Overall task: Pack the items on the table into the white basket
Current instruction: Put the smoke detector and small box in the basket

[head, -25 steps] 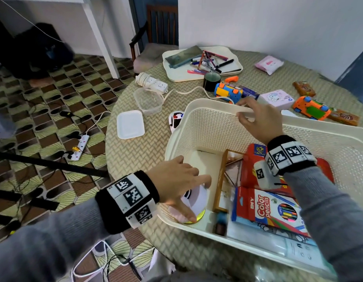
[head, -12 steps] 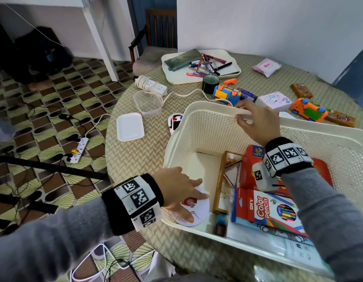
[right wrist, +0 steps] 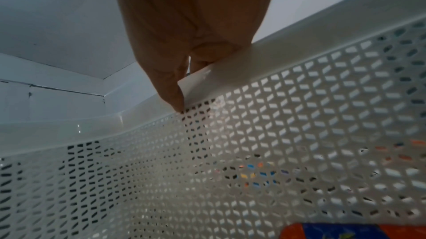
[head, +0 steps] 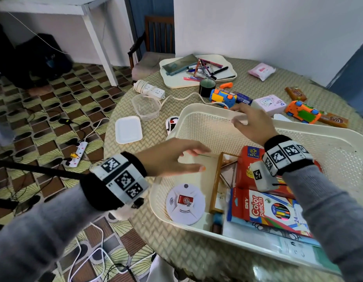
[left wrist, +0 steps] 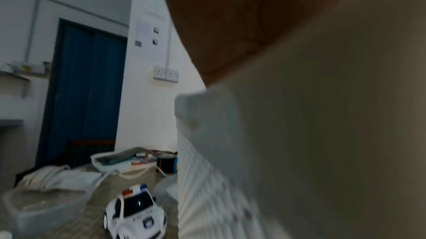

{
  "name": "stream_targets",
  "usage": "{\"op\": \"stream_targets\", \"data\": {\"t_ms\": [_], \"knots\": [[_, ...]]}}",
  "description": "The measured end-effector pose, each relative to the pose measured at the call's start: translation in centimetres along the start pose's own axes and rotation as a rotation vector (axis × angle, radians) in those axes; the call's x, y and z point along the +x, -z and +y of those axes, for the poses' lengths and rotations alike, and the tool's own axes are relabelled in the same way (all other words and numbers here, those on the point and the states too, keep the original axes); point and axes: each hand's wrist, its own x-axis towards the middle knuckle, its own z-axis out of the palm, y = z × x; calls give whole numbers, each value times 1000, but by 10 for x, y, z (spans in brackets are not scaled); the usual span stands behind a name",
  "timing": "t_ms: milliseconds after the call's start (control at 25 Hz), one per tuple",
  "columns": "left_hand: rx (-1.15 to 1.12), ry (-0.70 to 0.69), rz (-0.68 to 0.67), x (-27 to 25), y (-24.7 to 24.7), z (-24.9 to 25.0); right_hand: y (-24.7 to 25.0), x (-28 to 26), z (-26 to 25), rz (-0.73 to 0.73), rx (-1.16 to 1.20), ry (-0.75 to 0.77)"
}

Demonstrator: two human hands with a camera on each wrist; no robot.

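The white basket (head: 197, 110) sits on the round table and holds a round white smoke detector (head: 184, 203), a wooden frame (head: 216, 184), a red box (head: 250, 169) and a colour pencil pack (head: 268, 208). My left hand (head: 197, 159) hovers over the basket's left rim with fingers spread, holding nothing. My right hand (head: 239, 117) grips the far rim. In the right wrist view my right hand's thumb (right wrist: 177, 97) presses the inner face of the basket rim (right wrist: 299, 42), with the fingers curled over its top. A white police car (left wrist: 136, 212) stands on the table just outside the basket wall (left wrist: 207, 188).
Left of the basket lie a clear tub (head: 146, 106), a white lid (head: 127, 132) and a power strip (head: 150, 90). Behind it are a pen tray (head: 176, 82), black cup (head: 207, 88), toy trucks (head: 302, 111), a pink box (head: 270, 103) and snack bars (head: 333, 120).
My left hand has let go of the smoke detector and risen out of the basket with fingers spread. The detector now lies flat on the basket floor. My right hand stays on the rim.
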Motion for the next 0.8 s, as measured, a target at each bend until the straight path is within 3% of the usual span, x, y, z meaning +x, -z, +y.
{"op": "stream_targets", "data": {"t_ms": [120, 440, 600, 800], "knots": [[51, -17, 68, 5, 20, 6, 12, -8, -8, 7, 222, 33], [137, -178, 105, 54, 38, 37, 63, -56, -28, 83, 178, -51], [127, -337, 96, 83, 34, 58, 96, -95, -45, 128, 119, -185], [22, -510, -19, 100, 6, 94, 117, -155, -54, 447, -40, -558]]}}
